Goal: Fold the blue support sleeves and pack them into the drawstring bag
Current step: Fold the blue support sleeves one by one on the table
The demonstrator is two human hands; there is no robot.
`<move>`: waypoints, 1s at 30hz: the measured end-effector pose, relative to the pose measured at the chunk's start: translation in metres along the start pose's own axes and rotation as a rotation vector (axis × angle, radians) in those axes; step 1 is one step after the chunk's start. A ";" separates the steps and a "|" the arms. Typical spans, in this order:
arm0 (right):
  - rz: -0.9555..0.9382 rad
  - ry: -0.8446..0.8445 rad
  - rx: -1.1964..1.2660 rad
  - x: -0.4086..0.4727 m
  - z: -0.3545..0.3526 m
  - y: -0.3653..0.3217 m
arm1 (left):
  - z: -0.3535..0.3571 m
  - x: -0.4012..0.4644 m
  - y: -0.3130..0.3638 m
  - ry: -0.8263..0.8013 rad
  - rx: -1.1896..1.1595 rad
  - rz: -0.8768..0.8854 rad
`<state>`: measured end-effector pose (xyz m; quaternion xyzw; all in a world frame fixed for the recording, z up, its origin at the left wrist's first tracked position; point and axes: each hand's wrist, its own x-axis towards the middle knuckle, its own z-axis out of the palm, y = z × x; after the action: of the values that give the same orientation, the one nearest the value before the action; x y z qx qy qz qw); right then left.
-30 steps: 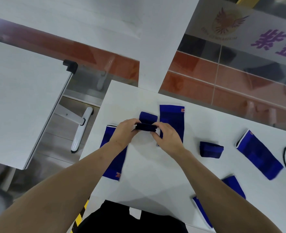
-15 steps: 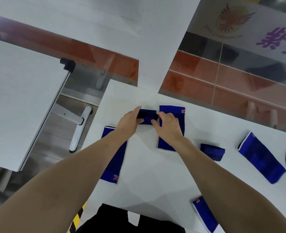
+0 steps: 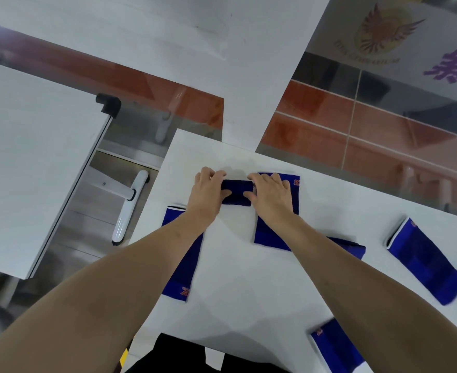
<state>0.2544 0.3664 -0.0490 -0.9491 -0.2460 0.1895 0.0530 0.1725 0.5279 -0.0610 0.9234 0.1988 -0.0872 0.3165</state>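
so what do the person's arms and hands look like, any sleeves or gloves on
Both arms are bare to the frame edge, no sleeves showing. The left hand and right hand wear no gloves, and no rings, watch or bands show. A dark garment shows at the bottom edge.

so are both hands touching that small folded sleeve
Touching. The head view shows the left hand and right hand gripping opposite ends of the folded sleeve.
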 end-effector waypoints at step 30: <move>0.080 0.185 0.152 -0.058 -0.001 0.010 | 0.003 -0.062 0.023 -0.127 0.616 0.304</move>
<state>0.2126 0.3300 -0.0308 -0.9648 -0.1867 0.1213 0.1397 0.1262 0.4902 -0.0330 0.9873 0.0033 -0.1524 0.0441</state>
